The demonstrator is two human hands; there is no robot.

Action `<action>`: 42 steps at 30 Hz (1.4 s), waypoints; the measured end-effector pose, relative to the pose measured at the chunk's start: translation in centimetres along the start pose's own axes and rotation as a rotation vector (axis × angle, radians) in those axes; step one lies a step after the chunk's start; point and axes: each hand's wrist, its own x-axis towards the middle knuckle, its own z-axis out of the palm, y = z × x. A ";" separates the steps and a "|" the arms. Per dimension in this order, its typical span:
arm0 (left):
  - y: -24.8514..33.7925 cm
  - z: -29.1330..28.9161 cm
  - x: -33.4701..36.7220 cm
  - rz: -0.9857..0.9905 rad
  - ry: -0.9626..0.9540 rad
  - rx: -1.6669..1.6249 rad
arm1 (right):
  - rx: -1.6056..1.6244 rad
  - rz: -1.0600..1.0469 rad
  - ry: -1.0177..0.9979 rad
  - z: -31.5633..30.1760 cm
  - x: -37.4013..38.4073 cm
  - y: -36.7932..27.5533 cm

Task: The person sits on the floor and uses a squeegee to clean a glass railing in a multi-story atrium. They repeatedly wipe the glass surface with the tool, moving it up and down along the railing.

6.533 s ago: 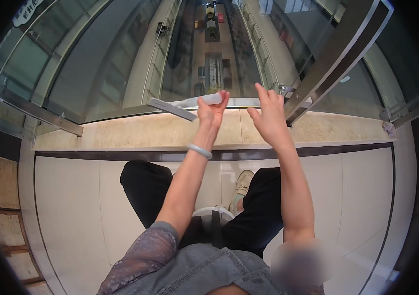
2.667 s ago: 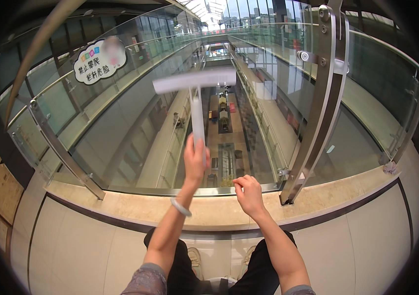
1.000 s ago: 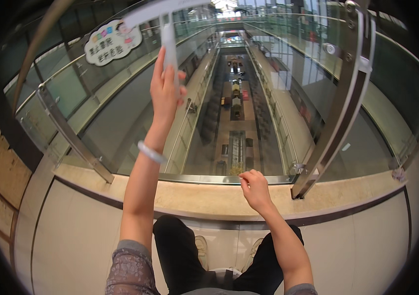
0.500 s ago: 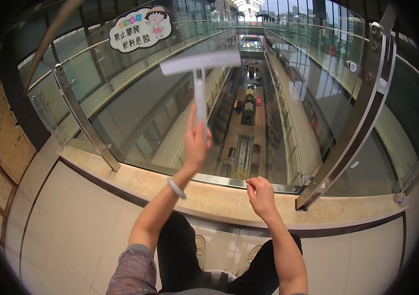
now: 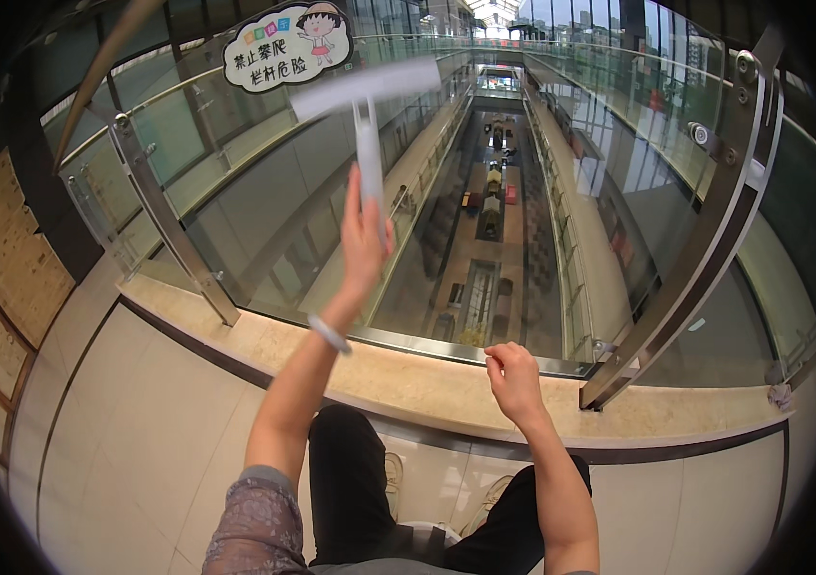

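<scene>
My left hand (image 5: 364, 240) is wrapped round the handle of a white squeegee (image 5: 367, 91), its wide blade held up in front of the glass panel (image 5: 293, 220). The blade tilts, its right end higher, and is a little blurred; whether it touches the glass I cannot tell. A pale bangle (image 5: 329, 333) circles my left wrist. My right hand (image 5: 515, 379) hovers near the metal rail (image 5: 427, 345) at the foot of the glass. Its fingers are curled in, and what they hold, if anything, is hidden.
Metal posts stand at the left (image 5: 173, 225) and right (image 5: 686, 240) of the glass. A cloud-shaped cartoon sign (image 5: 288, 48) is on the upper left. Below runs a beige stone ledge (image 5: 465, 398) above the tiled floor (image 5: 139, 422). A crumpled cloth (image 5: 780, 396) lies at far right. Beyond the glass drops a deep atrium.
My left hand has moved up and to the left with the squeegee. My right hand has stayed almost where it was. The view has shifted slightly.
</scene>
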 end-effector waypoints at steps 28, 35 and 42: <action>2.3 5.9 -4.9 -0.417 0.053 -0.771 | -0.063 -0.108 -0.112 1.0 -0.1 -1.2; 2.2 -1.5 4.2 -0.281 0.323 -0.509 | -0.085 -0.114 -0.133 0.4 -0.3 -1.2; -3.4 9.5 -12.4 -0.667 0.017 -0.648 | -0.125 -0.150 -0.103 0.7 0.0 -0.3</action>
